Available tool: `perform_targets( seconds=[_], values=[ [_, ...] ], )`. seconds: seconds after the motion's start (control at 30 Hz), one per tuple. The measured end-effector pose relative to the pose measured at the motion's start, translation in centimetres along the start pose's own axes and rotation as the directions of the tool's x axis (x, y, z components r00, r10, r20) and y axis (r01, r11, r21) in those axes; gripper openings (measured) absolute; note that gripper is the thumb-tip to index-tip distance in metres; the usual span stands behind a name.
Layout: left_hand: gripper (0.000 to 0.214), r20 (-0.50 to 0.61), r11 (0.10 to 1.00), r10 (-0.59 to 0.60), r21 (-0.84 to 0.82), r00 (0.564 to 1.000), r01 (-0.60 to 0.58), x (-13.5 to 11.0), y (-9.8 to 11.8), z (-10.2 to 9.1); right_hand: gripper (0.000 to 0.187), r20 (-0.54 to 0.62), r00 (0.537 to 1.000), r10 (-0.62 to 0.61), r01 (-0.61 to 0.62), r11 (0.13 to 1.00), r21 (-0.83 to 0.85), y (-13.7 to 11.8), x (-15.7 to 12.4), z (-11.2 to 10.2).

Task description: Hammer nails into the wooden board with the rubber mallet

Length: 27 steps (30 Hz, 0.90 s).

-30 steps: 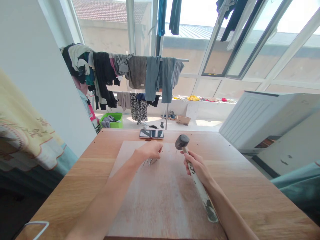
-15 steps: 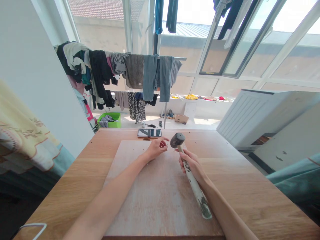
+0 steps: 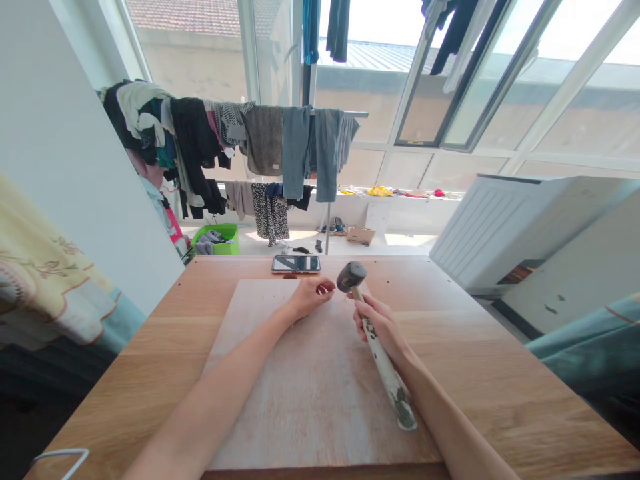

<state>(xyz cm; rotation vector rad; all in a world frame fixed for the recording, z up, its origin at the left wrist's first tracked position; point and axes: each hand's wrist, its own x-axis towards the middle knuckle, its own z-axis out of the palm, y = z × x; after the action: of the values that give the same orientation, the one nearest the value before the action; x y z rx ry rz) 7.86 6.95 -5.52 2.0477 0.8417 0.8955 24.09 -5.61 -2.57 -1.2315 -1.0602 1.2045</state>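
My right hand (image 3: 379, 319) is wrapped round the pale, paint-worn handle of a hammer (image 3: 383, 360), close below its head. The dark, blocky head points up and left, and the handle end slants down toward me. Just left of the head, my left hand (image 3: 311, 297) rests at the board's far part with its fingers curled into a pinch. What sits between those fingertips, if anything, is too small to make out. Under both hands lies a pale, worn wooden board (image 3: 300, 413). A few tiny dark marks show near its far left edge.
The board lies on a wood-grain table (image 3: 165, 360). Beyond it lies a phone (image 3: 296, 264). A white cable (image 3: 75, 453) curls at the front left corner. Behind the table stand a laundry rack (image 3: 350, 114) hung with clothes and a green basket (image 3: 231, 240).
The whole view has shifted slightly. The hammer's head has stayed close to my left fingers, and both hands keep nearly the same pose.
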Motion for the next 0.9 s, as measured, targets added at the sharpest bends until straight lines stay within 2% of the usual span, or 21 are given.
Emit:
perform_targets(
  seconds=[0.1, 0.37, 0.9],
  values=[
    [0.029, -0.012, 1.000, -0.005, -0.018, 1.000, 0.005, -0.11, 0.08, -0.05, 0.053, 0.015, 1.000, -0.006, 0.006, 1.000, 0.000, -0.04, -0.04, 0.07],
    [0.034, 0.024, 0.999, 0.036, -0.008, 0.999, -0.035, -0.33, -0.17, 0.28, 0.054, 0.032, 0.999, -0.028, 0.028, 1.000, -0.002, -0.14, -0.09, 0.17],
    [0.031, -0.002, 0.998, 0.066, -0.014, 0.998, -0.066, -0.33, -0.65, 0.24, 0.053, 0.076, 0.997, 0.006, -0.001, 0.997, -0.073, -0.09, -0.38, 0.58]
  ],
)
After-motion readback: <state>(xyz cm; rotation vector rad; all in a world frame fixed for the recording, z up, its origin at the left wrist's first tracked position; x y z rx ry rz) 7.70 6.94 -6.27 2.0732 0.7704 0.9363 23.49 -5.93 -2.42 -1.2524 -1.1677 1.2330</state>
